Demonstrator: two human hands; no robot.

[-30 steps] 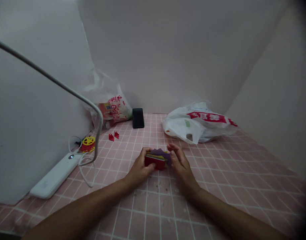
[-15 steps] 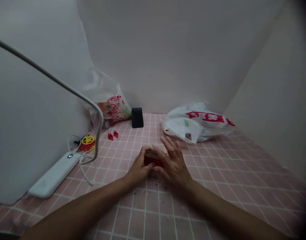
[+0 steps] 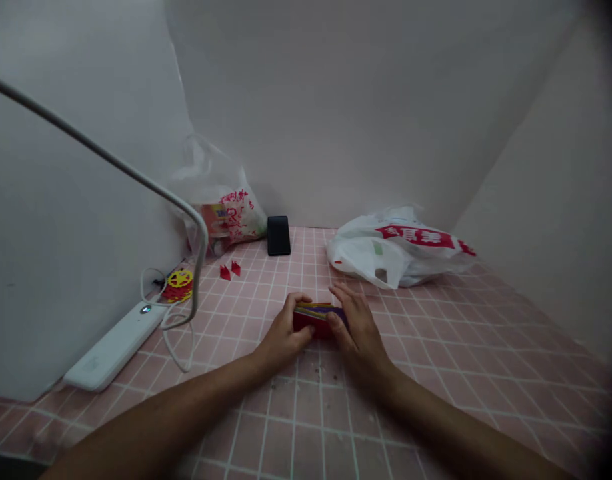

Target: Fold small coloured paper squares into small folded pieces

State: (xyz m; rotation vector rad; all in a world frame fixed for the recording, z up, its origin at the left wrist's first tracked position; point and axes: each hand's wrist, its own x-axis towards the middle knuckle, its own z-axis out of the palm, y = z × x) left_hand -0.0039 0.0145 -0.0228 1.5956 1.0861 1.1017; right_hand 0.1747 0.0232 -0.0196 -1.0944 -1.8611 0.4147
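A small folded stack of coloured paper [image 3: 316, 316], red on the near side with purple and yellow layers on top, rests on the pink tiled tabletop [image 3: 436, 347]. My left hand [image 3: 282, 335] grips its left end with curled fingers. My right hand [image 3: 355, 327] presses against its right end, fingers together along the top edge. Both hands hold the stack low against the table.
A white plastic bag with red print [image 3: 396, 248] lies at the back right. A clear bag with red print [image 3: 221, 210] and a black phone [image 3: 279, 235] stand at the back wall. Two red paper bits [image 3: 230, 271], red-yellow cutouts [image 3: 177, 285], a white power strip [image 3: 113, 347] and a bent lamp arm [image 3: 136, 177] occupy the left.
My right hand, which lay spread over the top of the paper stack half a second ago, has drawn back to its right end. The purple top layer now lies flat.
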